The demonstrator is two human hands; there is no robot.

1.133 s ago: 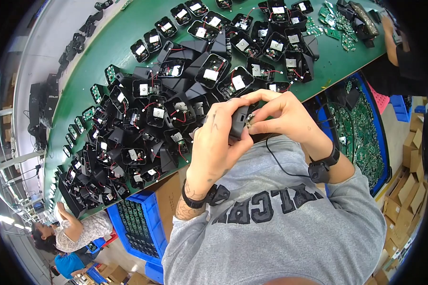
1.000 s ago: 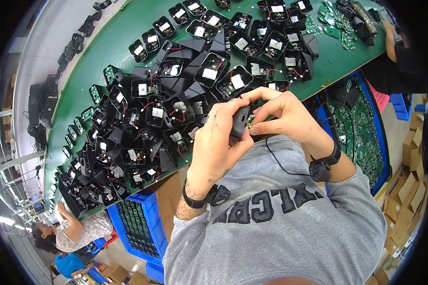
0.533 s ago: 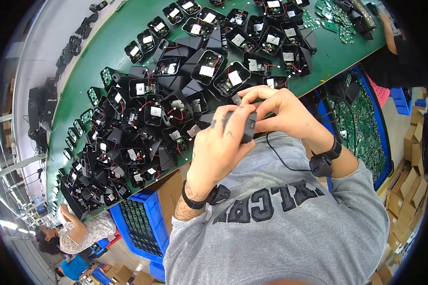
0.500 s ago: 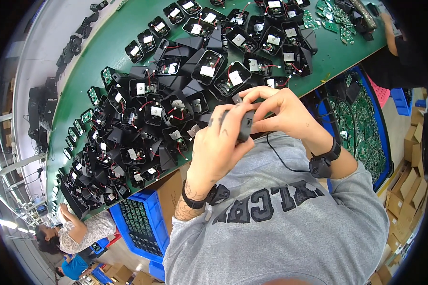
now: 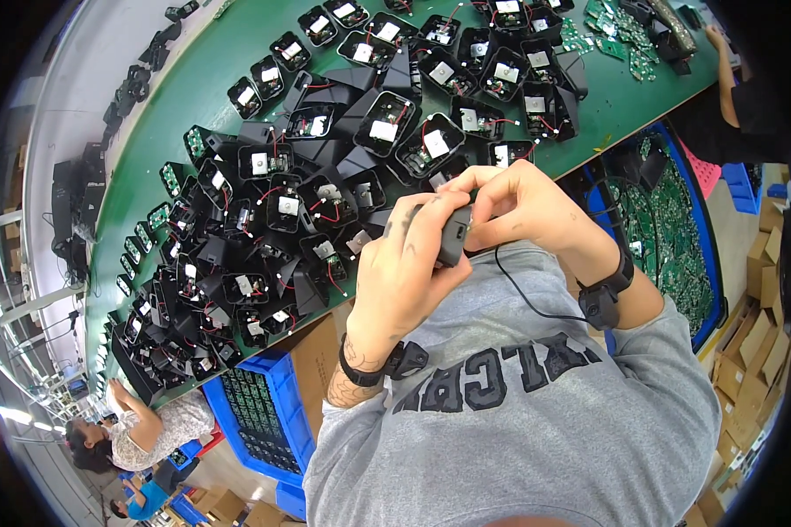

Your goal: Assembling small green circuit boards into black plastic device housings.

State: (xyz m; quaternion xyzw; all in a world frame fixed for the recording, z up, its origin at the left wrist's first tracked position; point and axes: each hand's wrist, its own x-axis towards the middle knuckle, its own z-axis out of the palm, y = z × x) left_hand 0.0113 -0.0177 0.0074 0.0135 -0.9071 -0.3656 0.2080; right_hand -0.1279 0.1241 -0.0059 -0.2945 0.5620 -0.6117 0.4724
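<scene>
Left hand: fingers clasped black housing.
Right hand: fingers curled against housing's three-o'clock side; any pinch hidden.
Green table: near edge passed beside housing; open surface showed toward two o'clock.

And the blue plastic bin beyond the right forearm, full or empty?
Not empty: green circuit boards cover most of the visible inside of the blue plastic bin. Depth of the pile: cannot tell.

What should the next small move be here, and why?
Probably a slight turn of the black housing in the left hand toward the camera: the right hand has its fingertips at the housing's edge, hiding whatever they may pinch.
</scene>
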